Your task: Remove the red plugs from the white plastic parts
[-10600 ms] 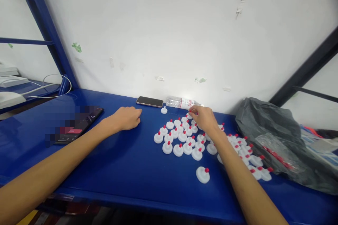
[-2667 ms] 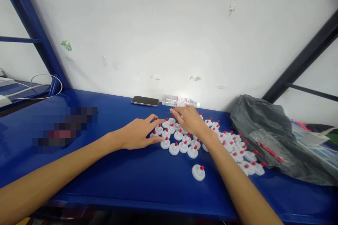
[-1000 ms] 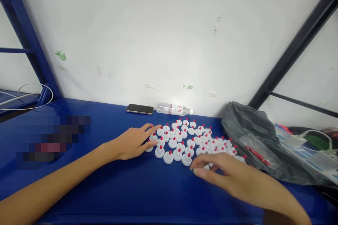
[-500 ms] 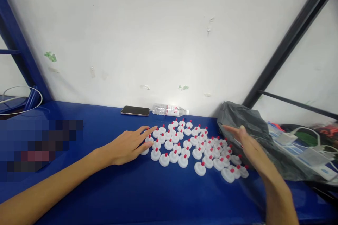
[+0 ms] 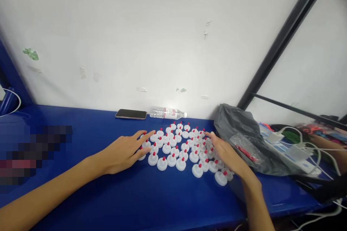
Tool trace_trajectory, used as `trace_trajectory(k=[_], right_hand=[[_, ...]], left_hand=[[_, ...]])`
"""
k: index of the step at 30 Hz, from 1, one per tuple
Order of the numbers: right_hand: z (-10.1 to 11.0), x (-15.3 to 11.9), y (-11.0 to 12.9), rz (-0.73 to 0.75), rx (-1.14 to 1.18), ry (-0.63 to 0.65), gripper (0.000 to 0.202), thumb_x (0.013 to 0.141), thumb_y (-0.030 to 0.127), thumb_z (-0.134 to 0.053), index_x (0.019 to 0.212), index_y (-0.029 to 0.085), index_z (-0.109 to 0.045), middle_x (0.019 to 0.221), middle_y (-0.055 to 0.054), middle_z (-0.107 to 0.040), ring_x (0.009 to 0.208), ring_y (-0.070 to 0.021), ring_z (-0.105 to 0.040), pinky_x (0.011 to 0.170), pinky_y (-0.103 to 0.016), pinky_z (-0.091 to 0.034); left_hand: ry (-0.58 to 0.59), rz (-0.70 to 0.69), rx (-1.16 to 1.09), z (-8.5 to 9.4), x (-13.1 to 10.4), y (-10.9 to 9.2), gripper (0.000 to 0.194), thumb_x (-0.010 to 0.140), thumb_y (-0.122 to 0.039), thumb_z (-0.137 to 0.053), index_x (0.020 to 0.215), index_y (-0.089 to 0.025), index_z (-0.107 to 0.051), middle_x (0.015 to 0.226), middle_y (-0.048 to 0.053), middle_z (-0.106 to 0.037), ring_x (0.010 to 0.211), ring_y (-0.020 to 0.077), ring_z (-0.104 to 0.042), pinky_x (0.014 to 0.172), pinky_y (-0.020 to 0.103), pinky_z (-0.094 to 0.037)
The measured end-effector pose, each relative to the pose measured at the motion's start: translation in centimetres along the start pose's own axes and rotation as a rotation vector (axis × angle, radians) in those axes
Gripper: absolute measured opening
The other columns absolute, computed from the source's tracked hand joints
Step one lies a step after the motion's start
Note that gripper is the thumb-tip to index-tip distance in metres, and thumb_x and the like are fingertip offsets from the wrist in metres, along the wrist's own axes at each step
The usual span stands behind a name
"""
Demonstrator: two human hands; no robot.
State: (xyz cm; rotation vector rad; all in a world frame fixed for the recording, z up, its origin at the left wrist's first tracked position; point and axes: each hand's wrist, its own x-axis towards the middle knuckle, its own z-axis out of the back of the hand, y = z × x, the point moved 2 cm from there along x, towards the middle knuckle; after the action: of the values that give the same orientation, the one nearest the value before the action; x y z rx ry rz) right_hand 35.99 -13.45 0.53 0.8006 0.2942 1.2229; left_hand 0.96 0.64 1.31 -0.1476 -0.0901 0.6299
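Observation:
Several round white caps with red tips [image 5: 180, 164] stand in a loose cluster on the blue table [image 5: 130, 198]. At the cluster's left edge lies my left hand [image 5: 123, 153], palm down with its fingers spread, touching or just over the outermost caps. My right hand [image 5: 226, 153] is on its edge at the right side of the cluster, fingers extended and pointing to the back left, against the caps there. It hides some of them. Neither hand grips anything.
Behind the caps, a phone [image 5: 131, 114] and a lying clear bottle [image 5: 166, 113] are near the wall. To the right are a dark plastic bag [image 5: 233, 121], a bag of red pieces [image 5: 246, 151], and power strips with white cables [image 5: 300, 153]. Another person's arm [image 5: 329, 148] shows at far right.
My right hand has moved left from beside the dark bag onto the cluster's right side, where the caps are closer together. The view has turned slightly right. My left hand keeps its place by the caps.

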Motion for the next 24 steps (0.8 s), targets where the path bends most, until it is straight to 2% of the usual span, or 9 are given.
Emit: trace_trajectory(k=[3,5,8,10,13,18,24], right_hand=[[0.2,0.0,0.7,0.023,0.084,0.013,0.069,0.101,0.073,-0.029,0.145,0.029,-0.06,0.154,-0.003,-0.055,0.15,-0.029,-0.04,0.129,-0.051,-0.018],[0.7,0.2,0.4,0.037,0.161,-0.05,0.07,0.101,0.073,-0.027,0.143,0.031,-0.062,0.153,-0.002,-0.056,0.151,-0.0281,-0.039,0.129,-0.051,-0.018],[1.5,0.6,-0.9,0.04,0.304,-0.185,0.076,0.1,0.075,-0.02,0.138,0.028,-0.065,0.15,-0.005,-0.06,0.147,-0.0263,-0.045,0.128,-0.047,-0.024],[1.6,1.0,-2.2,0.028,0.353,-0.22,0.078,0.099,0.076,-0.02,0.137,0.025,-0.066,0.148,-0.007,-0.061,0.145,-0.026,-0.048,0.128,-0.045,-0.025],[1.3,1.3,-3.8,0.009,0.313,-0.209,0.079,0.097,0.079,-0.025,0.135,0.026,-0.069,0.148,-0.007,-0.062,0.147,-0.0293,-0.045,0.128,-0.049,-0.024],[0.9,1.2,-5.2,-0.005,0.286,-0.206,0.082,0.093,0.085,-0.026,0.137,0.03,-0.068,0.148,-0.006,-0.061,0.149,-0.0332,-0.041,0.127,-0.053,-0.026],[0.8,1.9,-5.3,-0.075,0.443,-0.135,0.088,0.09,0.088,-0.023,0.137,0.028,-0.066,0.148,-0.011,-0.061,0.142,-0.0307,-0.051,0.125,-0.05,-0.029]], left_hand=[[-0.008,-0.003,-0.012,0.0,-0.1,-0.1,0.065,0.107,-0.061,-0.018,0.166,-0.034,-0.016,0.163,0.01,-0.042,0.125,0.0323,-0.064,0.099,0.044,-0.051],[-0.017,-0.012,-0.03,0.1,-0.1,-0.1,0.064,0.107,-0.06,-0.018,0.166,-0.034,-0.016,0.162,0.009,-0.043,0.127,0.0317,-0.063,0.098,0.043,-0.051],[-0.034,-0.019,-0.048,0.0,-0.2,0.0,0.064,0.107,-0.06,-0.017,0.165,-0.034,-0.018,0.161,0.009,-0.044,0.127,0.0313,-0.063,0.097,0.042,-0.052],[-0.051,-0.016,-0.052,-0.1,-0.3,0.1,0.065,0.107,-0.061,-0.017,0.165,-0.033,-0.02,0.161,0.01,-0.044,0.123,0.0313,-0.066,0.097,0.042,-0.052],[-0.086,-0.021,-0.073,-0.5,-0.2,0.5,0.065,0.106,-0.063,-0.018,0.165,-0.034,-0.023,0.16,0.01,-0.046,0.12,0.0308,-0.068,0.098,0.042,-0.053],[-0.102,-0.037,-0.091,-0.9,-0.1,0.8,0.065,0.106,-0.062,-0.02,0.164,-0.033,-0.023,0.161,0.011,-0.046,0.13,0.0327,-0.062,0.1,0.044,-0.052],[-0.111,-0.033,-0.086,-0.9,-0.2,0.7,0.065,0.106,-0.062,-0.02,0.164,-0.034,-0.025,0.159,0.011,-0.047,0.122,0.0326,-0.067,0.098,0.044,-0.052]])
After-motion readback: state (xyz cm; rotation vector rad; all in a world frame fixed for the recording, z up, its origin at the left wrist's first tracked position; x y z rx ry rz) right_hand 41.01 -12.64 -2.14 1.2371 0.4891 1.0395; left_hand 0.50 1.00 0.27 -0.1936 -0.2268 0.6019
